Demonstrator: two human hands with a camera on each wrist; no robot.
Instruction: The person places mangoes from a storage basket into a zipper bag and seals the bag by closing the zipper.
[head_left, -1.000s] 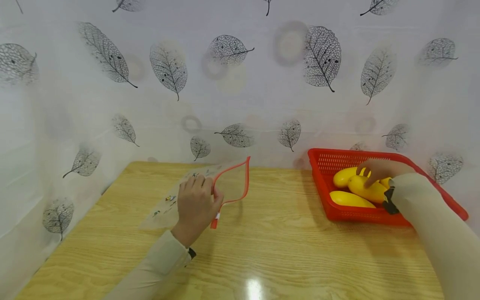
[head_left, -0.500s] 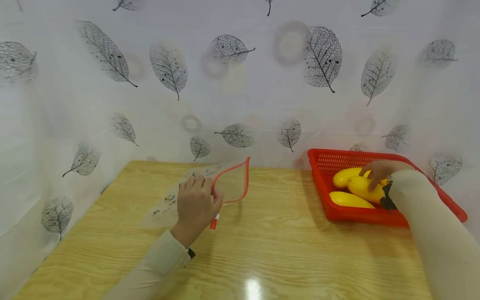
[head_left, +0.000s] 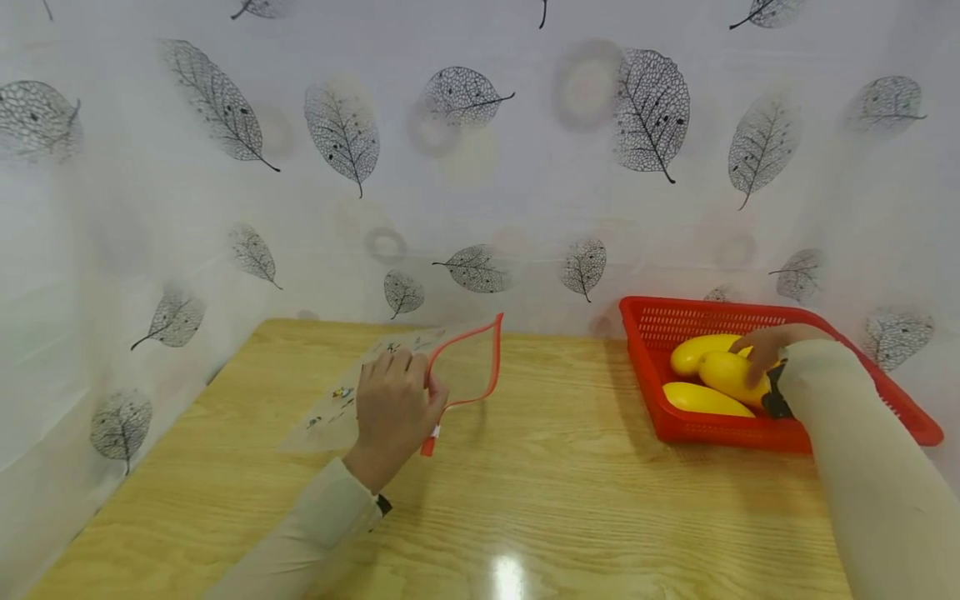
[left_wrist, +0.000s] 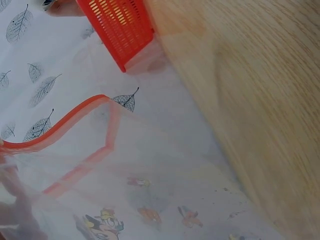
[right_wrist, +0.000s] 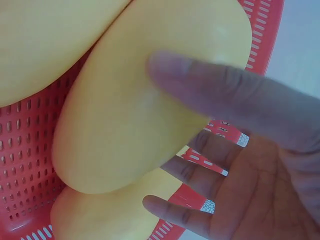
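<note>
My left hand (head_left: 393, 408) grips the rim of a clear zip bag (head_left: 322, 417) with a red border and small printed pictures. The bag's red-edged mouth (head_left: 497, 354) gapes toward the right; in the left wrist view, my fingers (left_wrist: 17, 215) show blurred through the plastic. On the right, my right hand (head_left: 780, 343) reaches into a red basket and holds a yellow mango (head_left: 727, 375). The right wrist view has my thumb (right_wrist: 200, 85) across the top of this mango, with fingers behind its far side, partly hidden. Other yellow mangoes (head_left: 705, 400) lie around it.
The red plastic basket (head_left: 652, 417) with slotted walls stands at the table's back right. Behind the wooden table (head_left: 570, 500) hangs a pale curtain (head_left: 510, 183) printed with dark leaves, close to the back edge.
My right hand has shifted slightly and its fingers have come further around the mango's side. The left hand and the bag have kept their place. The head view has moved a little.
</note>
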